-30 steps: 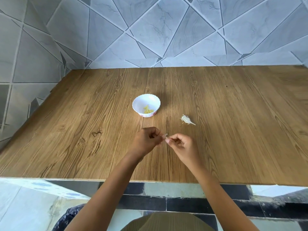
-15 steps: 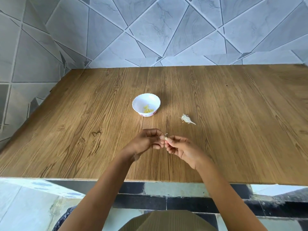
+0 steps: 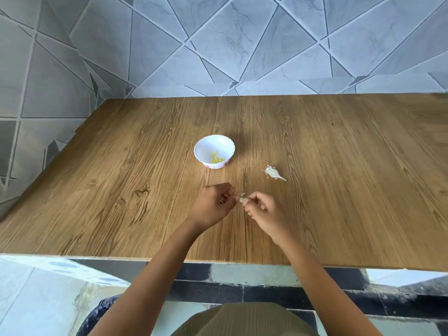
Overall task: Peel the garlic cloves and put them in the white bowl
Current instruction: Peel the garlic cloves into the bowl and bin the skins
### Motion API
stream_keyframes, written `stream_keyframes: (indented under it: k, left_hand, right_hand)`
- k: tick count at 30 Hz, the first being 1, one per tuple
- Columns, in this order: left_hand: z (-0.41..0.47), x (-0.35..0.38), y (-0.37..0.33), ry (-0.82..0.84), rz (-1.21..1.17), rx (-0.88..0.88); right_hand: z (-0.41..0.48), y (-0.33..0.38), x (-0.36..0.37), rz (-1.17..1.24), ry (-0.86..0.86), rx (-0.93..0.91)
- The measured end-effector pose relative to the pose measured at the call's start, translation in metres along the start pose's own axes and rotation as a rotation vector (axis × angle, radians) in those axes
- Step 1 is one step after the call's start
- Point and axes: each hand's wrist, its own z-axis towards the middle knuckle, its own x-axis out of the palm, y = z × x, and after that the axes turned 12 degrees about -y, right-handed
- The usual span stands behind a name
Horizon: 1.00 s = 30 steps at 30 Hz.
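The hands have drawn slightly apart. The right hand (image 3: 264,212) pinches a garlic clove (image 3: 241,200) just above the counter (image 3: 339,190), near the white bowl (image 3: 201,146). The left hand (image 3: 213,204), fingers curled, plucks its papery skin (image 3: 243,194). The clove is probably light, firm and slippery once bared, so it is best held by its ends.

garlic clove (image 3: 241,200): mostly hidden between fingertips (image 3: 245,202) | desk (image 3: 363,190): right side cut off | white bowl (image 3: 206,147): contents too small to count
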Motion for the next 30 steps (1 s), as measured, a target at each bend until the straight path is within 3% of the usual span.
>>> stream_keyframes:
  k: [2, 3, 7, 9, 13, 16, 18, 22, 26, 30]
  left_hand:
    - [-0.001, 0.004, 0.000, -0.079, 0.033, -0.025]
    - [0.000, 0.005, 0.001, -0.095, 0.019, -0.075]
    - [0.003, -0.002, -0.006, 0.045, -0.366, -0.441]
    - [0.002, -0.002, -0.010, 0.053, -0.460, -0.510]
    - [0.001, -0.001, -0.005, -0.105, -0.231, -0.375]
    - [0.002, -0.001, 0.005, -0.060, 0.118, -0.197]
    - [0.001, -0.001, 0.006, -0.053, 0.183, -0.173]
    - [0.000, -0.001, 0.003, -0.121, 0.016, -0.221]
    - [0.002, -0.003, -0.004, 0.002, -0.365, -0.393]
    - [0.004, -0.004, -0.005, 0.069, -0.396, -0.386]
  right_hand:
    - [-0.001, -0.002, 0.004, -0.127, -0.118, -0.203]
    - [-0.001, -0.003, 0.005, -0.110, -0.132, -0.215]
    - [0.002, 0.005, -0.002, 0.432, 0.098, 0.307]
    - [0.003, 0.006, -0.003, 0.572, 0.137, 0.449]
    - [0.002, -0.001, -0.003, 0.399, 0.029, 0.336]
    - [0.002, -0.003, -0.005, 0.410, 0.022, 0.294]
    - [0.002, -0.003, -0.004, 0.403, 0.014, 0.268]
    - [0.001, -0.003, -0.003, 0.392, -0.015, 0.216]
    - [0.001, -0.002, -0.004, 0.397, -0.012, 0.193]
    - [0.001, -0.002, -0.005, 0.383, 0.031, 0.147]
